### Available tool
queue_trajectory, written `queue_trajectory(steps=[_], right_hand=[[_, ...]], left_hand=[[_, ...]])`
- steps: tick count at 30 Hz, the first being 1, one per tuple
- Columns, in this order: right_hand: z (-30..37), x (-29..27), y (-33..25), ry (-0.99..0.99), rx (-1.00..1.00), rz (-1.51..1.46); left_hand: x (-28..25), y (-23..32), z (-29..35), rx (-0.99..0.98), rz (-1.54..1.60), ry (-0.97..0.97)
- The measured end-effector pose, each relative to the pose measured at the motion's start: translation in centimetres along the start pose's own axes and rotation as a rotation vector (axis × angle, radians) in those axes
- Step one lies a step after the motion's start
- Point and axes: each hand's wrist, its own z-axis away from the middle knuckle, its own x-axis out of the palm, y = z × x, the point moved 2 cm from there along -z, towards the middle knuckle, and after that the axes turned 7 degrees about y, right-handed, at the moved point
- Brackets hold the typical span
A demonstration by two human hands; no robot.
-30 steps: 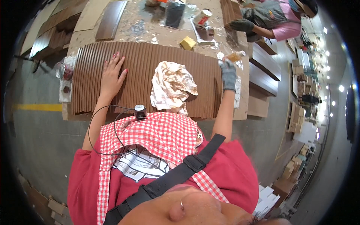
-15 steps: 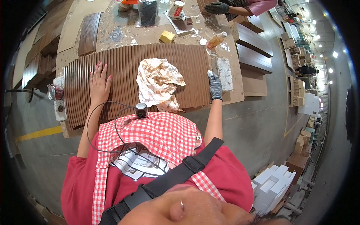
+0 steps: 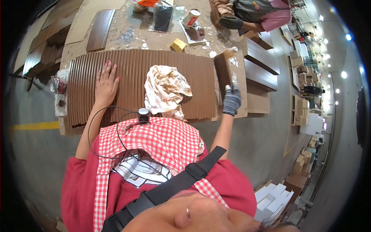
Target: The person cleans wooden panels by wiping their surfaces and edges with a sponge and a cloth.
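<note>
A long row of thin brown boards [image 3: 129, 81], packed edge to edge, lies across the table in front of me. My left hand [image 3: 106, 87], bare, rests flat on the left part of the row with its fingers spread. At the right end, my right hand [image 3: 232, 99] in a grey striped glove grips the near end of one brown board [image 3: 222, 73]. That board is tilted away from the row, its broad face showing. A crumpled, brown-stained white cloth [image 3: 164, 89] lies on top of the row, between my hands.
Beyond the row are a yellow block [image 3: 178, 45], a white-and-red can [image 3: 191, 18], a black packet [image 3: 163, 17] and a loose brown board [image 3: 101, 30]. A bottle [image 3: 232, 51] stands behind the tilted board. A co-worker's gloved hand [image 3: 231, 22] is at the far right.
My right hand has moved right, taking the end board away from the row and tilting it. My left hand stays flat on the boards. The co-worker's hands have shifted.
</note>
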Motion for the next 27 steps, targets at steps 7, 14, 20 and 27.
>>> queue_trajectory(steps=[7,14,20,27], right_hand=[[-2.2,-6.6,-12.6,-0.192,-0.814,-0.613],[4.1,-1.8,-22.5,-0.351,-1.287,-0.659],[8.7,-1.0,-22.0,0.022,-1.055,-0.607],[14.9,4.3,-17.7,-0.467,-0.934,-0.043]], left_hand=[[-5.7,2.7,-3.6,0.010,0.913,0.076],[-4.8,4.4,-3.0,0.075,1.507,-0.102],[-4.2,3.9,-0.9,-0.213,1.557,0.089],[-2.7,2.4,-0.7,-0.266,1.599,0.124]])
